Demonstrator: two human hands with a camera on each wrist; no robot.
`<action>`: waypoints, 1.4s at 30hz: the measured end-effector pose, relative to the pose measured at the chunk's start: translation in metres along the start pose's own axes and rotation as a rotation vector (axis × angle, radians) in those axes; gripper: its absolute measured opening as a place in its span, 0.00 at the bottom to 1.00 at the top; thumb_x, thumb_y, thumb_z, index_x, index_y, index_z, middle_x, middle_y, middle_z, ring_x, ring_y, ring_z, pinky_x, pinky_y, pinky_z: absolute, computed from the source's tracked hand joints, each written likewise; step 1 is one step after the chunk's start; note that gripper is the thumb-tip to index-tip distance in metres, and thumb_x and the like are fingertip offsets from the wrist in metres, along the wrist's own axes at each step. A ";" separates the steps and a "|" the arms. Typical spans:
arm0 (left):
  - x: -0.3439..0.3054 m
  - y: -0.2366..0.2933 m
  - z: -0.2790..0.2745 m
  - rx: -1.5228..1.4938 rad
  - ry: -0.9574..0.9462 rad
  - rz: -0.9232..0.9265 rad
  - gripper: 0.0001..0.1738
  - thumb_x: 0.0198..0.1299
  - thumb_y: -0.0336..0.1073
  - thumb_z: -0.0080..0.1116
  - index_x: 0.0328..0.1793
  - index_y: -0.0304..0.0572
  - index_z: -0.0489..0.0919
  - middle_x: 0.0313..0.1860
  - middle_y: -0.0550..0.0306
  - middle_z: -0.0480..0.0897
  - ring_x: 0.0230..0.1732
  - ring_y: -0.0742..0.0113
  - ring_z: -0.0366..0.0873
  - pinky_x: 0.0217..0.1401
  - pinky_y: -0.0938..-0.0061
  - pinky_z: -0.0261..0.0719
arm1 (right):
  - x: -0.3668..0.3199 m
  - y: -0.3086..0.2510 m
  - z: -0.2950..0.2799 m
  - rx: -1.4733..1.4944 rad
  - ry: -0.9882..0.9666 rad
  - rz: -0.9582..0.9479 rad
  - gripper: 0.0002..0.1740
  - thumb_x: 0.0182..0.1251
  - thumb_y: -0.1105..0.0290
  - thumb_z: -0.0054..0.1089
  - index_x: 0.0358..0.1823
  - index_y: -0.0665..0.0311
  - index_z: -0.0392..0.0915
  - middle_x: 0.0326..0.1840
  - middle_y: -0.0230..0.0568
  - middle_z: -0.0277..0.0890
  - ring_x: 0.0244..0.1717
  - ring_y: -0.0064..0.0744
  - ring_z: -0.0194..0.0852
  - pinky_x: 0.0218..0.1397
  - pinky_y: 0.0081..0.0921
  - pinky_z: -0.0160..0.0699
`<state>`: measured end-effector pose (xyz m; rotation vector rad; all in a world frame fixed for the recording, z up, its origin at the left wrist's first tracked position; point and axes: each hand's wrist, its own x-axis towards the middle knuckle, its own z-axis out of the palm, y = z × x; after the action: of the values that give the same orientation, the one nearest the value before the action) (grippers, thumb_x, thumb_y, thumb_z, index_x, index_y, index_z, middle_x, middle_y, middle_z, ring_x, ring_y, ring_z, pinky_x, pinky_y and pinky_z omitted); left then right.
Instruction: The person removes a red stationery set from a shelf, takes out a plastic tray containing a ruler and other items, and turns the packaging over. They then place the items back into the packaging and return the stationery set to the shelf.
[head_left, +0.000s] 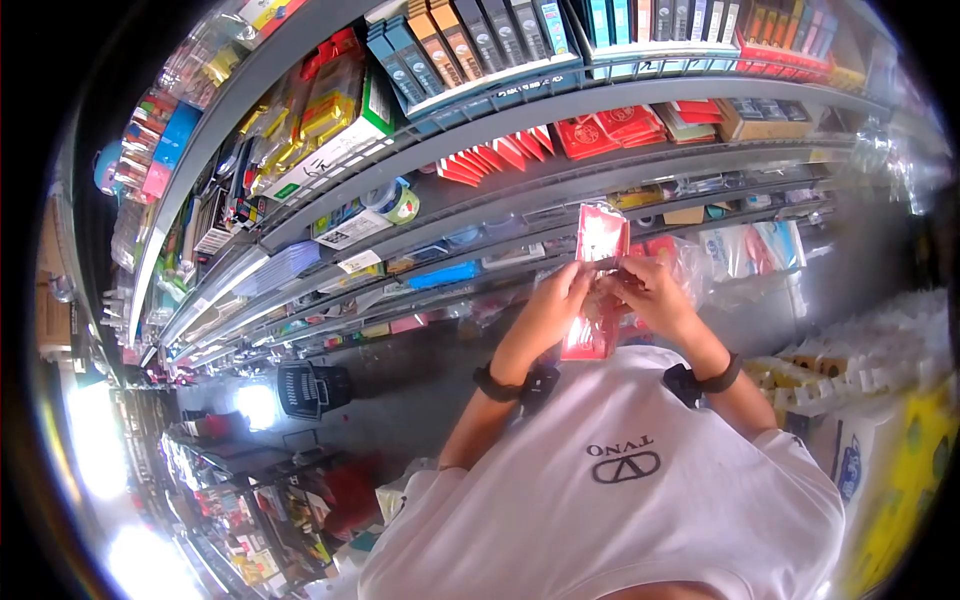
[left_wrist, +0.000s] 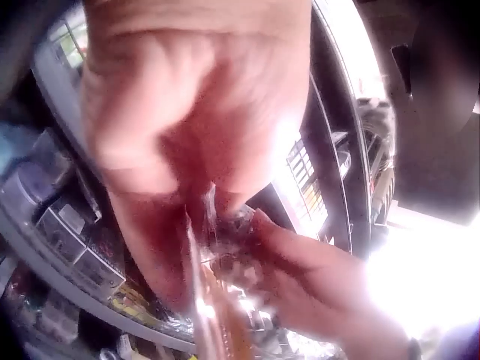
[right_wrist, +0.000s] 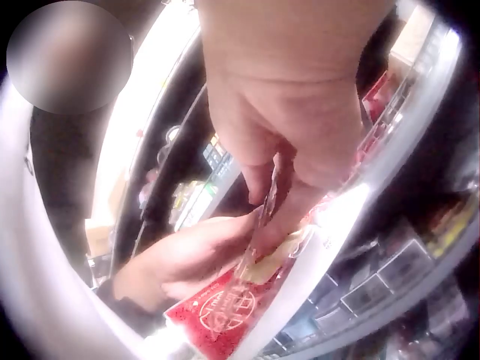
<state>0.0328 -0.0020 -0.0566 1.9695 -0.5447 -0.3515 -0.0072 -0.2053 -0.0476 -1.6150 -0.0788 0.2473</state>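
Both hands meet in front of the white shirt, at a pack of red envelopes (head_left: 592,340) in clear, shiny plastic. My left hand (head_left: 550,305) pinches the wrapper on one side, and my right hand (head_left: 657,300) pinches it close by. The pack stands long and narrow in the head view, reaching above and below the fingers. In the right wrist view, gold lettering shows on its red face (right_wrist: 225,311), with loose plastic (right_wrist: 264,214) rising between thumb and fingers. The left wrist view shows the wrapper (left_wrist: 206,270) edge-on; the left fingertips are partly hidden there.
Ahead are grey shelves (head_left: 410,155) with boxed goods (head_left: 490,45) on top and more red envelopes (head_left: 610,130) below. A dark basket (head_left: 312,390) lies on the floor at left. Plastic-wrapped goods (head_left: 880,345) are stacked at the right.
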 end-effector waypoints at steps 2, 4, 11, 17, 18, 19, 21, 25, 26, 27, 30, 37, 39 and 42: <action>0.002 0.000 0.001 -0.014 0.028 -0.008 0.19 0.77 0.41 0.51 0.58 0.28 0.76 0.39 0.42 0.83 0.42 0.59 0.82 0.50 0.67 0.78 | 0.001 0.004 0.001 0.029 0.024 0.003 0.15 0.77 0.72 0.56 0.60 0.71 0.75 0.45 0.41 0.84 0.42 0.25 0.84 0.44 0.27 0.89; 0.001 0.008 0.001 -0.015 0.005 -0.020 0.18 0.76 0.41 0.53 0.58 0.29 0.76 0.38 0.42 0.84 0.41 0.59 0.82 0.49 0.67 0.78 | 0.001 0.006 0.003 0.099 0.056 0.010 0.15 0.78 0.73 0.53 0.61 0.71 0.74 0.46 0.41 0.84 0.43 0.27 0.84 0.45 0.28 0.89; 0.000 0.014 0.010 0.053 -0.007 0.057 0.16 0.68 0.33 0.60 0.58 0.32 0.77 0.45 0.40 0.85 0.46 0.46 0.85 0.52 0.63 0.79 | 0.002 0.006 0.005 0.237 0.110 0.051 0.14 0.81 0.71 0.48 0.61 0.71 0.72 0.48 0.41 0.80 0.49 0.29 0.82 0.46 0.30 0.92; -0.004 0.020 0.012 0.089 0.020 0.071 0.17 0.66 0.32 0.61 0.58 0.31 0.77 0.47 0.39 0.84 0.50 0.41 0.83 0.53 0.60 0.79 | 0.003 -0.004 0.010 0.251 0.135 0.080 0.16 0.80 0.65 0.53 0.56 0.73 0.72 0.48 0.41 0.78 0.45 0.28 0.83 0.45 0.30 0.92; -0.005 0.018 0.013 0.084 0.004 0.081 0.17 0.66 0.32 0.61 0.58 0.31 0.77 0.48 0.38 0.84 0.50 0.40 0.83 0.53 0.61 0.79 | 0.004 -0.005 0.010 0.266 0.139 0.108 0.17 0.80 0.64 0.54 0.56 0.73 0.72 0.48 0.41 0.78 0.44 0.28 0.83 0.45 0.29 0.92; -0.006 0.015 0.014 0.080 -0.013 0.091 0.17 0.66 0.32 0.62 0.58 0.31 0.76 0.49 0.38 0.84 0.50 0.40 0.82 0.53 0.61 0.79 | 0.004 -0.008 0.010 0.283 0.144 0.136 0.18 0.79 0.63 0.55 0.55 0.73 0.72 0.48 0.41 0.78 0.43 0.28 0.83 0.45 0.29 0.92; -0.006 0.015 0.014 0.102 -0.033 0.082 0.18 0.66 0.35 0.63 0.58 0.33 0.77 0.49 0.38 0.84 0.49 0.41 0.83 0.52 0.61 0.79 | 0.004 -0.019 0.008 0.254 0.181 0.208 0.19 0.78 0.62 0.56 0.55 0.73 0.71 0.47 0.41 0.79 0.43 0.29 0.83 0.44 0.30 0.93; -0.004 0.011 0.008 -0.050 0.037 -0.015 0.20 0.66 0.36 0.64 0.61 0.37 0.78 0.48 0.44 0.85 0.44 0.57 0.84 0.48 0.66 0.80 | 0.007 -0.008 -0.003 0.231 0.234 0.148 0.21 0.77 0.60 0.59 0.57 0.72 0.70 0.44 0.42 0.80 0.43 0.31 0.85 0.41 0.34 0.93; -0.004 0.008 0.005 -0.153 0.074 -0.043 0.21 0.66 0.35 0.64 0.63 0.38 0.78 0.47 0.47 0.85 0.42 0.64 0.84 0.47 0.69 0.80 | 0.006 -0.007 -0.006 0.309 0.283 0.146 0.21 0.77 0.60 0.59 0.58 0.72 0.70 0.44 0.42 0.81 0.42 0.32 0.85 0.41 0.35 0.93; -0.004 0.006 -0.004 -0.231 0.048 -0.089 0.20 0.68 0.32 0.62 0.65 0.37 0.78 0.47 0.52 0.85 0.44 0.71 0.82 0.49 0.74 0.79 | 0.005 -0.012 -0.007 0.388 0.331 0.145 0.21 0.76 0.60 0.59 0.58 0.71 0.70 0.43 0.42 0.81 0.42 0.32 0.86 0.41 0.36 0.93; -0.007 -0.005 -0.018 -0.539 0.038 -0.161 0.18 0.71 0.27 0.56 0.66 0.35 0.78 0.51 0.60 0.83 0.50 0.78 0.79 0.53 0.79 0.77 | 0.001 -0.020 -0.017 0.503 0.345 0.173 0.22 0.76 0.60 0.60 0.60 0.69 0.71 0.44 0.42 0.82 0.41 0.35 0.87 0.41 0.38 0.93; -0.012 -0.003 -0.021 -0.768 0.085 -0.174 0.19 0.70 0.24 0.57 0.66 0.35 0.77 0.56 0.58 0.82 0.53 0.76 0.80 0.59 0.79 0.78 | 0.001 -0.014 -0.020 0.510 0.325 0.127 0.21 0.78 0.54 0.55 0.58 0.65 0.69 0.45 0.39 0.83 0.38 0.28 0.87 0.37 0.30 0.92; -0.012 -0.004 -0.022 -0.789 0.078 -0.167 0.19 0.70 0.24 0.57 0.66 0.35 0.77 0.56 0.59 0.82 0.53 0.76 0.80 0.59 0.79 0.78 | 0.001 -0.016 -0.018 0.517 0.341 0.121 0.21 0.78 0.54 0.55 0.57 0.65 0.69 0.45 0.39 0.83 0.38 0.28 0.87 0.37 0.30 0.92; -0.013 -0.008 -0.022 -0.777 0.093 -0.151 0.19 0.70 0.23 0.56 0.66 0.35 0.77 0.56 0.59 0.83 0.53 0.76 0.80 0.59 0.79 0.78 | -0.002 -0.020 -0.018 0.522 0.357 0.113 0.21 0.78 0.54 0.55 0.57 0.65 0.69 0.44 0.40 0.83 0.37 0.29 0.87 0.36 0.30 0.92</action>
<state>0.0338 0.0248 -0.0542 1.2635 -0.1514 -0.4764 -0.0030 -0.2218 -0.0273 -1.1223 0.3289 0.0536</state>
